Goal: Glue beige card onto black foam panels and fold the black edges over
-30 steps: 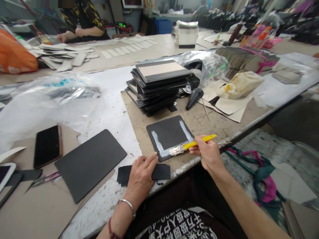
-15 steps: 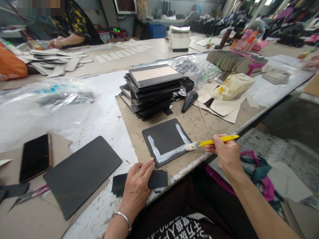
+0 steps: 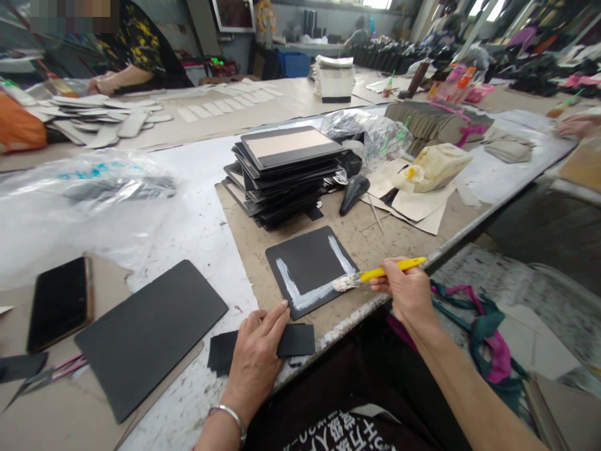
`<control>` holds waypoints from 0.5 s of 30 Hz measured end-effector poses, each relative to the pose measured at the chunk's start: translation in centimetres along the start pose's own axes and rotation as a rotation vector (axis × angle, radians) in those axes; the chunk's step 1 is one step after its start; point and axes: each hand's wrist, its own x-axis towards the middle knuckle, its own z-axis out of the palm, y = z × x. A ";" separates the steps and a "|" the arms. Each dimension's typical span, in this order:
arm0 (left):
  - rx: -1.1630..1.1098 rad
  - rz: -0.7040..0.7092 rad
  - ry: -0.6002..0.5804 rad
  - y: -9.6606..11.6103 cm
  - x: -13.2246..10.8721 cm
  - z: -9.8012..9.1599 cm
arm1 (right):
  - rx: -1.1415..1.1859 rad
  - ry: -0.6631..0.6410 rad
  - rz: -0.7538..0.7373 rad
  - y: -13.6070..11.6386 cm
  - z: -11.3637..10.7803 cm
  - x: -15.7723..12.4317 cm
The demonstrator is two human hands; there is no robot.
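A black rectangular panel [image 3: 307, 262] lies flat before me, with white paste brushed along three of its sides. My right hand [image 3: 407, 293] is closed round the yellow handle of a paste brush [image 3: 375, 270]; its white-coated bristles touch the panel's near edge, toward the right. My left hand [image 3: 258, 347] rests with fingers stretched out, a fingertip at the panel's near left corner. Beneath that palm are small black strips [image 3: 295, 340], partly covered. A stack of black panels [image 3: 282, 181], the top one bearing a beige patch, stands just behind the pasted panel.
To the left lie a large black sheet [image 3: 153, 338], a phone [image 3: 61, 302] and scissors [image 3: 51, 376]. A stained plastic container [image 3: 439, 166] and a dark cone-shaped object [image 3: 354, 194] are at the right. The table edge [image 3: 347, 326] runs close to me. Another person's arm [image 3: 126, 78] is across the table.
The brush in my right hand has moved left along the panel's near edge. My left hand stays at the panel's corner. The whole view has shifted slightly.
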 end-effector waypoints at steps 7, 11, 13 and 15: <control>0.007 0.005 0.010 0.0 0.0 0.1 | 0.016 -0.074 0.070 0.7 0.6 -1.0; 0.021 0.013 0.006 -0.1 -0.1 0.2 | 0.034 -0.007 0.042 0.4 -0.3 0.4; 0.023 0.024 -0.004 -0.3 -0.2 0.2 | 0.051 0.015 0.013 -0.6 -1.1 1.0; 0.038 0.043 -0.005 -0.6 -0.4 0.3 | 0.072 0.029 -0.018 -1.8 -1.9 1.1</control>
